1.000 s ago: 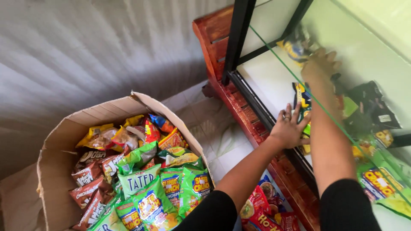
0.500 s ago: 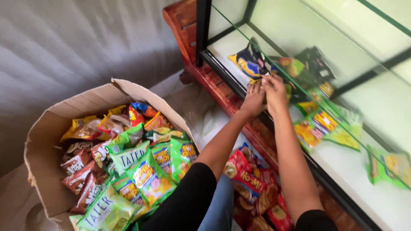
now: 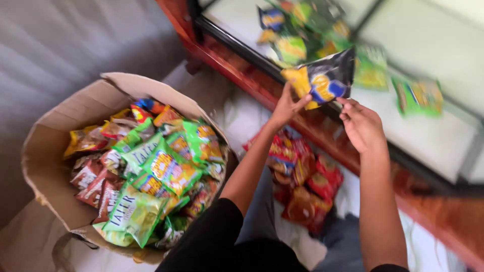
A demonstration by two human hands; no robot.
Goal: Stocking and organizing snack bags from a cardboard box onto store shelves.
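You've got a dark snack bag point(image 3: 322, 80) w/ yellow and blue print held up in the air, just in front of the glass display case point(image 3: 433, 136) and above its red wooden base point(image 3: 312, 123).

Handling, as I judge it: very light, puffed w/ air, thin crinkly foil. Soft, no stiffness, and the film is slick, so it'll slide if you pinch loosely. Contents are prob. brittle, so don't squeeze the middle. Best hold is the flat sealed edges or corners, where there's nothing to crush.

Your left hand point(image 3: 288, 105) pinches the bag's lower left corner, thumb and fingers point(image 3: 302, 100) closed on the yellow part. Your right hand point(image 3: 360, 126) sits at the lower right edge; fingers curled and touching the bottom of the bag, but the frame's blurred, so can't tell if it's a firm grip or just a steadying touch. Bag hangs above both hands, tilted a bit, top edge up toward the shelf.

Inside the case, more packets point(image 3: 302, 35) lie on the white shelf, green ones point(image 3: 416, 95) further right. Red packets point(image 3: 302, 176) are piled on the floor betw. your arms. The cardboard box point(image 3: 55, 151) full of mixed snack bags point(image 3: 151, 171) is well to your left.
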